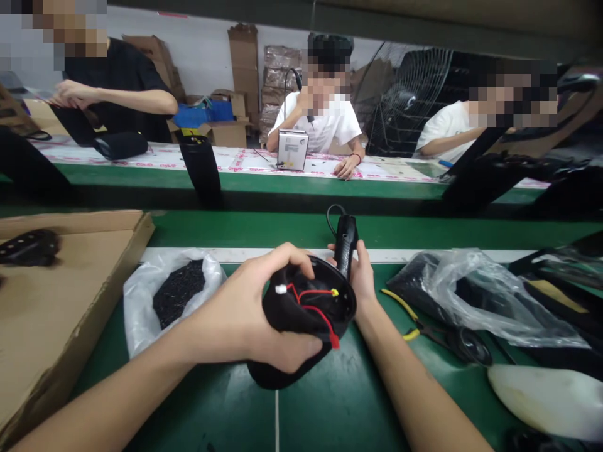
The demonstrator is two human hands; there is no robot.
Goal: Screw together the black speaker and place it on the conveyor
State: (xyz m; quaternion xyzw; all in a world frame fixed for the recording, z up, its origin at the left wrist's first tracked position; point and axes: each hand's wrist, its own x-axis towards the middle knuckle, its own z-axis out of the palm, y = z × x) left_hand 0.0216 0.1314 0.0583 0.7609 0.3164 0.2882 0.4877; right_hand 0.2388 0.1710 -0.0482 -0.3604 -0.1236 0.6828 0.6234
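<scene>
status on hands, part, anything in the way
Left hand gripping black shell, red plug hanging out. Right hand holding corded tool. Pliers off to right, apart from shell.

A person in white (332, 125) appears behind a pale box (292, 150) at a green-edged bench (249, 180), cardboard boxes (244, 66) and a fan (414, 88) beyond.

The single view is from a camera worn on the person's head, facing forward and tipped down over the green tabletop (226, 414). The left forearm (127, 389) and right forearm (409, 383) reach in from the bottom, bringing the left hand (240, 314) and right hand (362, 282) close, near the middle. Much farther off, the upper part faces co-workers (330, 122) across the way, beneath a dark beam (377, 19) cutting across the top.
</scene>
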